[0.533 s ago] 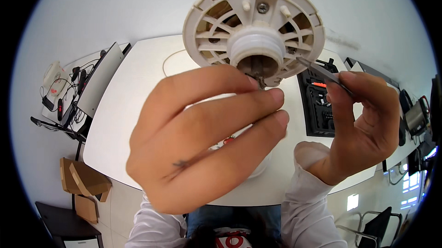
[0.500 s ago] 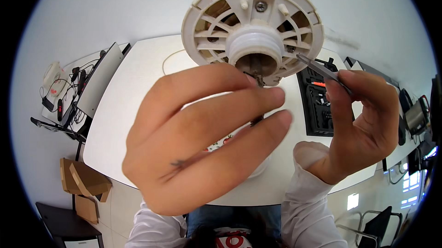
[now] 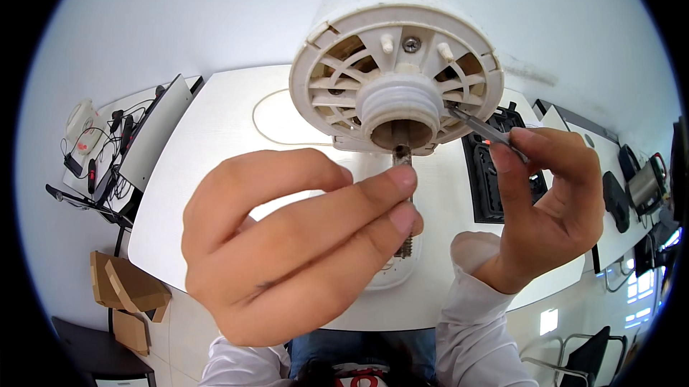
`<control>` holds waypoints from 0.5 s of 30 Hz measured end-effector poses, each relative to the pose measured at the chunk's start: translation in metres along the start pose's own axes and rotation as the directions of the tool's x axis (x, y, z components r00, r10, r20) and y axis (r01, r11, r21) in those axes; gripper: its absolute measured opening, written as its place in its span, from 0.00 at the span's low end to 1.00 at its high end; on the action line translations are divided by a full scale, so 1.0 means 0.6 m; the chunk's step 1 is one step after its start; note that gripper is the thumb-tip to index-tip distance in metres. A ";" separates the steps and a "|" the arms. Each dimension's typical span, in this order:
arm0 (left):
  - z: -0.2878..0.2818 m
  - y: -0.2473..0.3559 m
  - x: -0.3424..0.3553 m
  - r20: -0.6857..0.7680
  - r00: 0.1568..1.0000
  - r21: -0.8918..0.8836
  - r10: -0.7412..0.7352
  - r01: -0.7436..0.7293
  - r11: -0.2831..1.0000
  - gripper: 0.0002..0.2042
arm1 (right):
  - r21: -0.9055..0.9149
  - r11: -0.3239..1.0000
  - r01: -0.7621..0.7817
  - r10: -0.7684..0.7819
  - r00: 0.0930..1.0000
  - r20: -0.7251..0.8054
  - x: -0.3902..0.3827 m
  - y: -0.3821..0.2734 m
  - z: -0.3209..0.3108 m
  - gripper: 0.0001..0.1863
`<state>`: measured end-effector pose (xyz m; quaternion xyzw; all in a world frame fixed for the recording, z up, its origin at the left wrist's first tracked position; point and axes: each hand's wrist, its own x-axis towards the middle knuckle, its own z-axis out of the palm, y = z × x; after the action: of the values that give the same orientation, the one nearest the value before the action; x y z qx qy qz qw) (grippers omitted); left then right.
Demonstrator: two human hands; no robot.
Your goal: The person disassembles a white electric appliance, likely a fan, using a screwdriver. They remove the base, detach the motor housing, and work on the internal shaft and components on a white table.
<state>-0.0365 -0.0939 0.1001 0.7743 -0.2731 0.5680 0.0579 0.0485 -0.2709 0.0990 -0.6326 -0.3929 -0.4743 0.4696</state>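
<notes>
A white fan motor housing [image 3: 402, 89] stands in front of me, its round slotted face turned toward me. From the ring-shaped collar [image 3: 398, 103] at its middle, a dirty metal shaft [image 3: 404, 243] with a threaded end sticks out. My left hand [image 3: 301, 243] has its fingertips closed on this shaft, hiding part of it. In my right hand [image 3: 549, 207], thumb and fingers pinch grey metal tweezers [image 3: 491, 132]. Their tip reaches into a slot right of the collar. A screw [image 3: 411, 44] sits above the collar between two white pegs.
Beneath the housing is a white table [image 3: 208, 171], with the fan's pale base [image 3: 395, 276] on it. A black tool case [image 3: 488, 186] lies open behind my right hand. A pale cable [image 3: 255, 110] loops at the left. Cardboard boxes [image 3: 125, 286] stand on the floor, lower left.
The housing appears lower and tilted, showing more of its body. My left hand is lower, leaving more shaft uncovered. The tweezers have shifted left and down, their tip now in the slot.
</notes>
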 end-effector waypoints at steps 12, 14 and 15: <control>0.051 -0.095 -0.015 -0.220 0.973 0.016 -0.071 0.076 0.997 0.63 | 0.001 0.995 0.101 -0.101 0.994 -0.033 0.003 0.007 0.003 0.14; 0.066 -0.102 -0.016 -0.144 0.988 0.005 -0.059 0.060 0.998 0.67 | -0.001 0.994 0.108 -0.108 0.993 -0.044 0.003 0.006 0.007 0.14; 0.070 -0.099 -0.015 -0.109 0.993 0.015 -0.051 0.053 0.998 0.66 | -0.009 0.994 0.105 -0.105 0.993 -0.045 0.002 0.004 0.007 0.14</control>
<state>0.0264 -0.0573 0.0903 0.7496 -0.2441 0.6099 0.0806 0.0519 -0.2674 0.0991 -0.6017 -0.4132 -0.5139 0.4506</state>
